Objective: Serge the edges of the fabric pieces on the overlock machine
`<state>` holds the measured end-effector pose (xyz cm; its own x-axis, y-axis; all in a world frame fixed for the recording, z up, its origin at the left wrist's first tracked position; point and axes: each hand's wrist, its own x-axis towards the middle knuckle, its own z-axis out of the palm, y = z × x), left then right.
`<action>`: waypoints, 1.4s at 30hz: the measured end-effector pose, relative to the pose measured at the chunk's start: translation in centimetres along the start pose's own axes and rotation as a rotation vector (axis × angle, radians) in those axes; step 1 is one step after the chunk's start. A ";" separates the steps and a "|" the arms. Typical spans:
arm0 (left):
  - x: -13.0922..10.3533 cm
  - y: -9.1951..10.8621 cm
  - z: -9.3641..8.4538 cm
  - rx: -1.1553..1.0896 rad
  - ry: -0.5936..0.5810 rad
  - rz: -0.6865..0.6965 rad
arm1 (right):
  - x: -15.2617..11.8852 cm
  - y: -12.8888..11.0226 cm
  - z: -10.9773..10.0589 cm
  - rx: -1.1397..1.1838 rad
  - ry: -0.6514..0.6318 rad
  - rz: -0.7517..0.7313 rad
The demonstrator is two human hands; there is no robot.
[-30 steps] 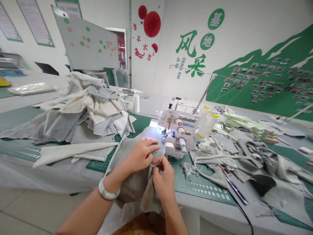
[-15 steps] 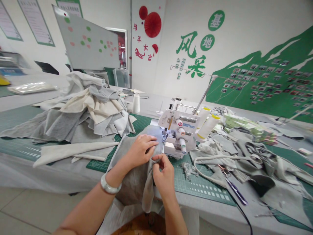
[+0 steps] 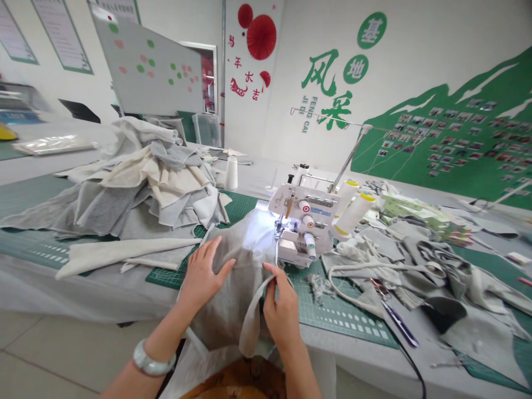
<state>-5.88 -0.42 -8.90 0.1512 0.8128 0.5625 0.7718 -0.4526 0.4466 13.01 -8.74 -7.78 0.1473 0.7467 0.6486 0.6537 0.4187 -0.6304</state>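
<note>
A grey piece of fabric (image 3: 233, 299) runs from the lit needle area of a white overlock sewing machine (image 3: 301, 221) down over the table's front edge. On the fabric's left side lies my left hand (image 3: 205, 274), its fingers stretched out and the thumb apart. My right hand (image 3: 280, 299) pinches the fabric's right edge between thumb and forefinger, just in front of the machine. Below that pinch a folded strip of the cloth hangs down. The machine's lamp lights the fabric beside the presser foot.
A tall heap of grey and cream fabric pieces (image 3: 145, 183) stands at left. Scraps (image 3: 394, 260) are piled at right, with purple-handled snips (image 3: 401, 324) near them. Thread cones (image 3: 355, 213) stand behind the machine. Green cutting mats (image 3: 344, 321) cover parts of the table.
My left hand has moved left and back from near the presser foot, and its fingers have spread. My right hand still pinches the fabric edge. The lit patch on the fabric looks brighter.
</note>
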 end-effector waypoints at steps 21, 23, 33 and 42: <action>5.5 -7.1 -7.7 0.250 0.233 -0.096 | 1.1 0.2 -0.1 -0.159 0.118 -0.191; 6.2 -6.7 -6.7 0.294 0.132 -0.090 | 1.0 0.2 0.0 -0.154 0.117 -0.165; 3.9 7.1 -3.3 -0.246 -0.245 0.564 | 0.6 0.4 0.6 -0.178 0.049 -0.126; 4.3 8.3 -1.3 -0.151 -0.360 0.510 | 0.8 0.2 0.1 -0.116 0.058 -0.133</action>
<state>0.34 -1.13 -1.83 0.6949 0.5417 0.4730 0.4562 -0.8405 0.2923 13.16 -8.02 -7.47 0.0943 0.6560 0.7488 0.7510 0.4469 -0.4861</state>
